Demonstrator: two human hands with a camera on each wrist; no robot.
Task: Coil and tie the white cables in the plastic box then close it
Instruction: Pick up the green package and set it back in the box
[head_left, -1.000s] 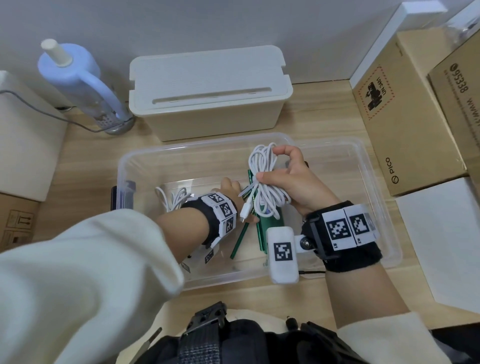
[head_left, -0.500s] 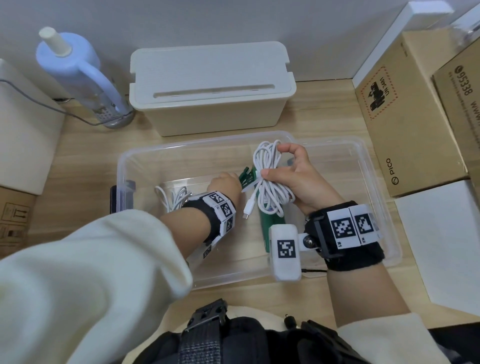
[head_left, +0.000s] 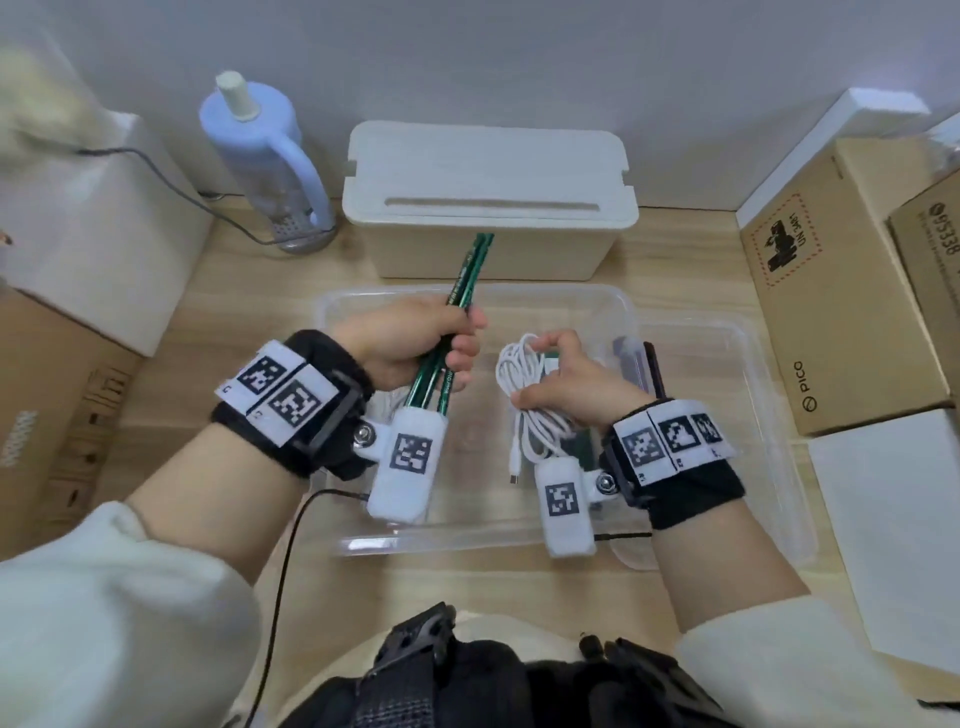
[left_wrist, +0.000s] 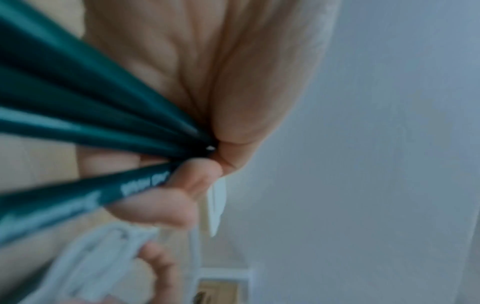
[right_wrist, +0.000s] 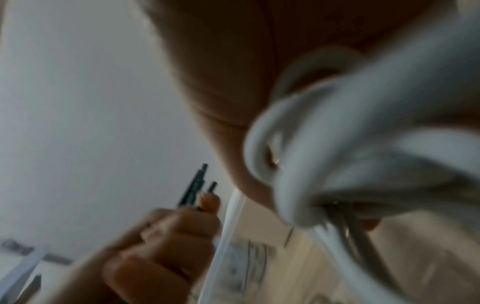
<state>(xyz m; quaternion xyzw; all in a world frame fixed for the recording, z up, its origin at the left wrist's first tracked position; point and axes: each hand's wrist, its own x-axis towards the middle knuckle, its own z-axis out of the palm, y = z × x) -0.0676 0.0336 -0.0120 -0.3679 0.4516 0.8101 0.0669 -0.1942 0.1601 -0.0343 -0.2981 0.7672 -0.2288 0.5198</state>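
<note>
My left hand (head_left: 415, 348) grips a bunch of green pencils (head_left: 462, 283), lifted above the clear plastic box (head_left: 571, 535) and pointing toward the wall. In the left wrist view the pencils (left_wrist: 85, 115) fan out from my curled fingers (left_wrist: 182, 185). My right hand (head_left: 566, 384) holds a coiled white cable (head_left: 519, 374) over the middle of the box, with one plug end (head_left: 514, 467) hanging down. The same cable (right_wrist: 363, 133) fills the right wrist view, blurred, and the left hand (right_wrist: 166, 236) shows there with the pencils (right_wrist: 194, 185). More green shows under my right hand (head_left: 584, 449).
A white lidded cable box (head_left: 488, 197) stands just behind the plastic box. A pale blue bottle (head_left: 260, 150) is at the back left. Cardboard boxes (head_left: 831, 291) line the right side, and white sheets (head_left: 893, 519) lie beside them. Another carton (head_left: 52, 405) sits at the left.
My left hand has closed round the green pencils and lifted them out of the box, up and to the left. The right hand keeps holding the coiled cable.
</note>
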